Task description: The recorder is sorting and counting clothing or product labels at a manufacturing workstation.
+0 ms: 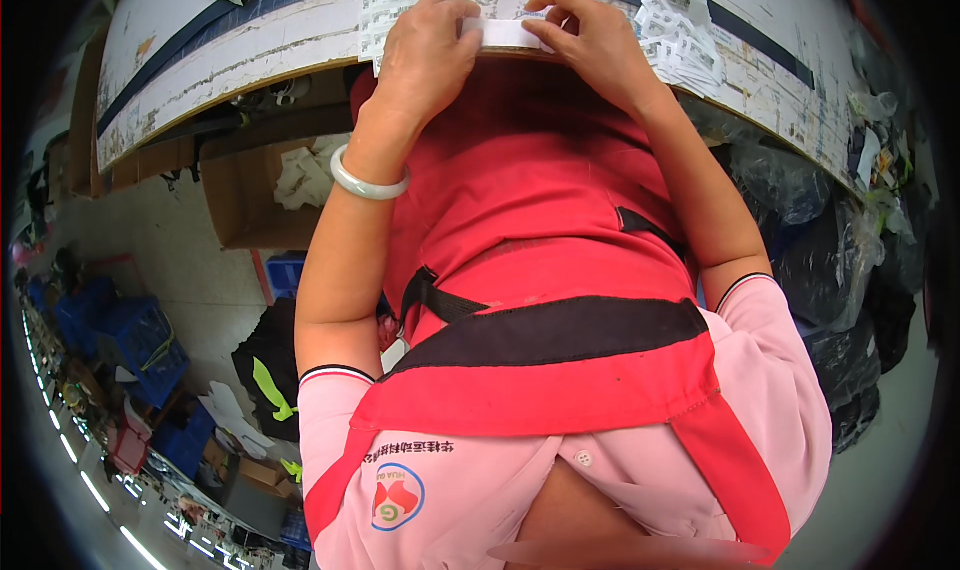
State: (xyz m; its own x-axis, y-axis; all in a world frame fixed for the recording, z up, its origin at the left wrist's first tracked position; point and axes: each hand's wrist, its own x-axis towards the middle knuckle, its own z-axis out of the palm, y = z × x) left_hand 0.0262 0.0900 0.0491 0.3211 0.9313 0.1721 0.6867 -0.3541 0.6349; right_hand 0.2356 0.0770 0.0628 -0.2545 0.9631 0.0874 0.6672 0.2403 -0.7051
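Forearms rise from the lower edge over the red apron (pixel 540 200) toward the worktable edge (pixel 250 60), the landmark here. Left wrist carries a pale bangle (pixel 368 182). Left hand (pixel 425 55) and right hand (pixel 590 40) meet at that edge, both pinching one small white label strip (pixel 512 33) between thumbs and curled fingers. Strip's long axis runs left-right along the edge, spanning the two hands; neither hand is clearly nearer. Beyond the edge lie a column of white labels (pixel 385 5), left of the strip, and a loose heap of labels (pixel 680 30), right of it.
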